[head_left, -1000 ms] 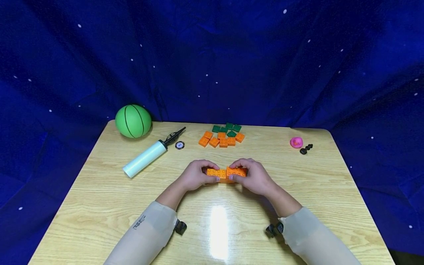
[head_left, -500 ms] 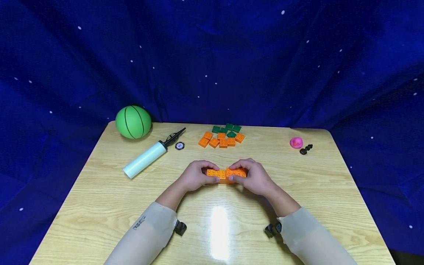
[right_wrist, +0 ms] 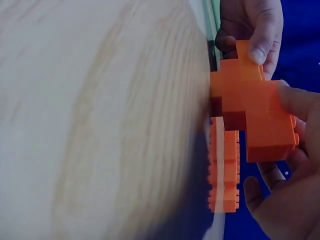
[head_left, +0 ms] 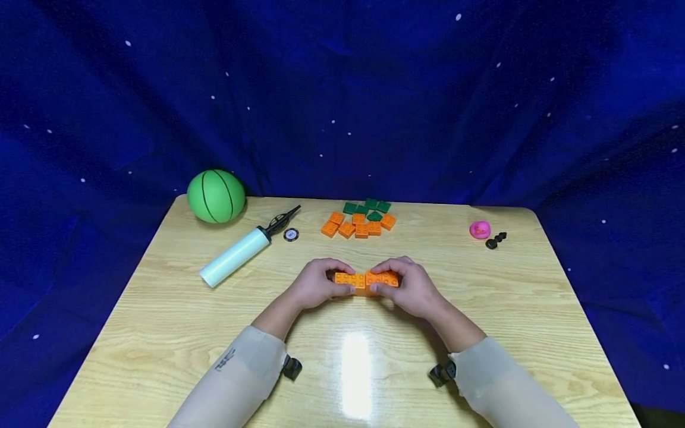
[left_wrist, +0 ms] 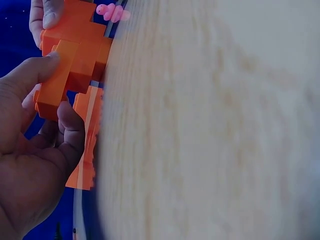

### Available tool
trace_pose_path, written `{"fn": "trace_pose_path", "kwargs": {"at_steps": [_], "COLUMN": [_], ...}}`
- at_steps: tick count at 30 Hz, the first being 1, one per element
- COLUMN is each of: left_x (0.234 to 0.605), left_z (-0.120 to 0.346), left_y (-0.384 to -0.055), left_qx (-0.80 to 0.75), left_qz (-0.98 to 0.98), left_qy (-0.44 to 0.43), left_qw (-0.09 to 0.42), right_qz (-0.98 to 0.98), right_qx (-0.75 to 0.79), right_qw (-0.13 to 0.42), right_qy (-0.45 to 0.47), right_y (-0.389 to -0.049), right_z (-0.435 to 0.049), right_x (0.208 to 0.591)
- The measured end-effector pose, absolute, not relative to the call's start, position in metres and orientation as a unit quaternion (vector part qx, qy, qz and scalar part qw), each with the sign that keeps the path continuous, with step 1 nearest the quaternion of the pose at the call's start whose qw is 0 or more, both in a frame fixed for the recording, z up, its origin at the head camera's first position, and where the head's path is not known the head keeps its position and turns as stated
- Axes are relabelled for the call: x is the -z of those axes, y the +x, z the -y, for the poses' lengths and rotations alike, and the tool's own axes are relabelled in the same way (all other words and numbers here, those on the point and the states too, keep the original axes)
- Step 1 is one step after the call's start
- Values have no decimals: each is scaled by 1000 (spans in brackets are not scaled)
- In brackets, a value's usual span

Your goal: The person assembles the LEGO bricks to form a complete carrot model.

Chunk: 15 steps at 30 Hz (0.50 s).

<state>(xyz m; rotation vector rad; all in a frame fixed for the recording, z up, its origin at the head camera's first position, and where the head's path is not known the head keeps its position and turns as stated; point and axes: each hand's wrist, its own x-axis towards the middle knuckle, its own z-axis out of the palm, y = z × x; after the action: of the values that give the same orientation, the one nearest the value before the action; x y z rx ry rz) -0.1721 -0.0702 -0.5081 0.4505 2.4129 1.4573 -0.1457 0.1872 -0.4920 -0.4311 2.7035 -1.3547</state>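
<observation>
Hardly anything has changed over the last second: your hands and the orange bricks between them sit where they were, with no shift I can make out. I would read that as a steadying or pressing pause in the building, though how firmly you press cannot be told.

Your left grip (head_left: 316, 283) is closed on the left top brick (head_left: 349, 280), thumb on the near side and a finger on the far side. Your right grip (head_left: 411, 288) pinches the right top brick (head_left: 374, 278) the same way. Both bricks sit side by side, mid-desk in front of you, above a middle layer (right_wrist: 233, 95) and a narrower bottom brick (right_wrist: 216, 90), so the build steps inward as it goes down. Your fingers cover parts of the upper bricks, so whether they are fully seated is hard to judge.

Beyond your hands on the desk (head_left: 160, 315) lie loose orange bricks (head_left: 361, 230), with green pieces (head_left: 374, 216) behind them. To the left are a green ball (head_left: 216, 197), a pump (head_left: 235, 257) and a round chip (head_left: 291, 235); far right, a pink duck (head_left: 480, 230) near a small black object (head_left: 492, 244). None of these touches the build.
</observation>
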Motion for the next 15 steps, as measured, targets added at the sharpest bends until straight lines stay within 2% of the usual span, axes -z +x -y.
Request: {"fn": "trace_pose_path", "kwargs": {"at_steps": [7, 15], "left_x": [509, 509], "left_z": [70, 70], "left_y": [-172, -174], "left_qx": [-503, -505], "left_qz": [-838, -836], "left_qy": [155, 156], "left_qw": [147, 147], "right_qz": [-882, -866], "right_qx": [430, 446], "right_qw": [24, 48], "right_qy": [-190, -221], "right_y": [-147, -157], "right_z": [-192, -199], "right_x": [496, 497]}}
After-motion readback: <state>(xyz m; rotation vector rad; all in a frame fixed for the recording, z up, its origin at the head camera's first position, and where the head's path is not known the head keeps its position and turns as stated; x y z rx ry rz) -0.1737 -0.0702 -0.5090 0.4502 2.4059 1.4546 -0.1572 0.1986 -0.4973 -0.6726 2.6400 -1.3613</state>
